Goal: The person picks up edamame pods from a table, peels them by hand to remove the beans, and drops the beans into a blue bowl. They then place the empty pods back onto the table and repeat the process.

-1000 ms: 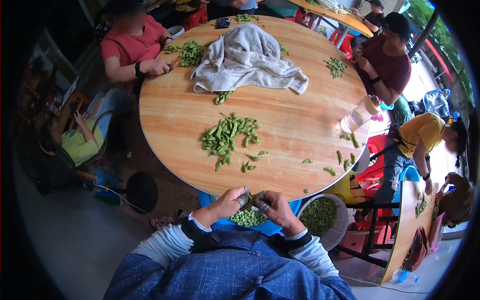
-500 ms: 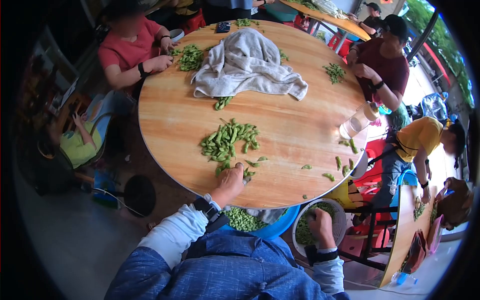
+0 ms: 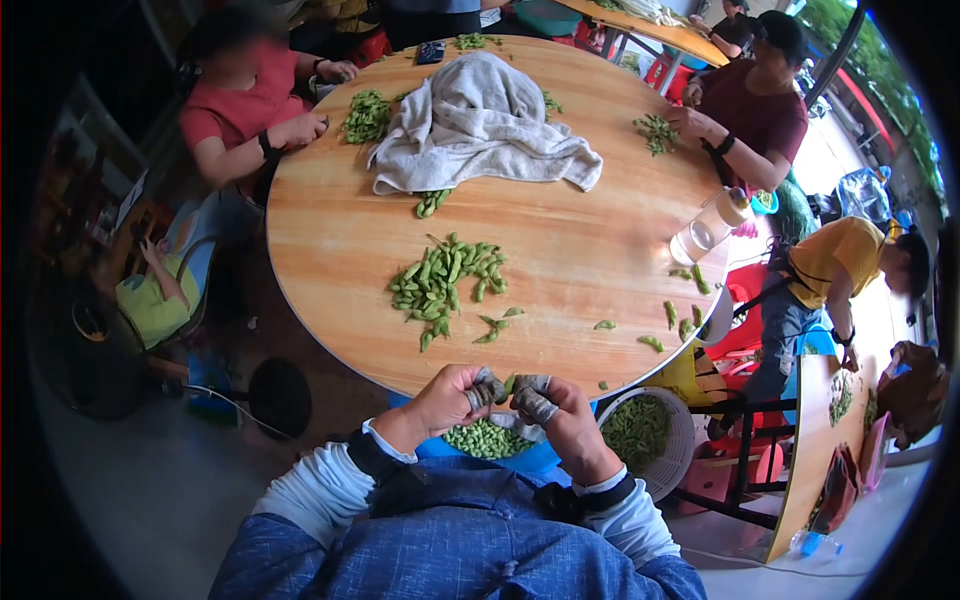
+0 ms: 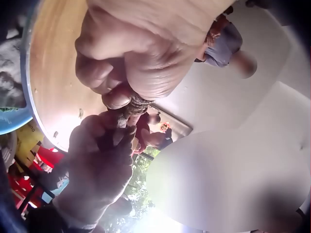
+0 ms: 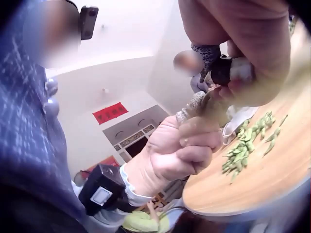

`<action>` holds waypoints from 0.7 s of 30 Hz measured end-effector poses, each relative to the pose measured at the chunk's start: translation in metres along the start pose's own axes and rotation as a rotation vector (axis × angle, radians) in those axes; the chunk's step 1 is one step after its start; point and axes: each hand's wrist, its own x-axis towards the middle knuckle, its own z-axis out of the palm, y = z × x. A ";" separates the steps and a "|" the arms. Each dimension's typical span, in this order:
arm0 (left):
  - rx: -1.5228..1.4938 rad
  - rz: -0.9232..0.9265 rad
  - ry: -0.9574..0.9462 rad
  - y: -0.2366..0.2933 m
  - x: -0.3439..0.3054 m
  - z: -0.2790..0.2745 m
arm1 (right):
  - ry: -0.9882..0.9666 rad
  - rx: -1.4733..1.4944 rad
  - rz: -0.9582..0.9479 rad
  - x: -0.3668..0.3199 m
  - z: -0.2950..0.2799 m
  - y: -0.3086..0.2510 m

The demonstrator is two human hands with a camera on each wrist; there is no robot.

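In the head view both hands meet over the table's near edge. The left hand (image 3: pixel 450 402), its fingertips wrapped in grey, pinches a green pod (image 3: pixel 508 388). The right hand (image 3: pixel 566 420), also with wrapped fingertips, pinches the pod from the other side. A pile of pods (image 3: pixel 447 280) lies on the round wooden table (image 3: pixel 580 260), a few loose ones beside it. Below the hands, a blue basin (image 3: pixel 535 460) holds shelled green beans (image 3: pixel 485 438). In the right wrist view curled fingers largely cover the pod.
Right of the basin stands a white basket (image 3: pixel 682 450) of pods. A grey towel (image 3: pixel 480 120) lies mounded on the table, with a clear bottle (image 3: pixel 705 232) at its right edge. People sit around the table, and a side table (image 3: pixel 815 440) stands at the right.
The left hand has come back from the pile on the table to the near edge. The right hand has moved from over the white basket to meet it, and both now pinch a pod.
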 end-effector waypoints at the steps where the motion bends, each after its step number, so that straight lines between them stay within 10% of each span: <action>1: 0.019 0.009 -0.013 0.002 -0.003 0.003 | -0.016 0.040 -0.003 0.000 0.002 0.000; 21: 0.254 0.133 -0.125 0.018 -0.008 0.014 | -0.005 0.053 -0.007 -0.017 0.005 -0.007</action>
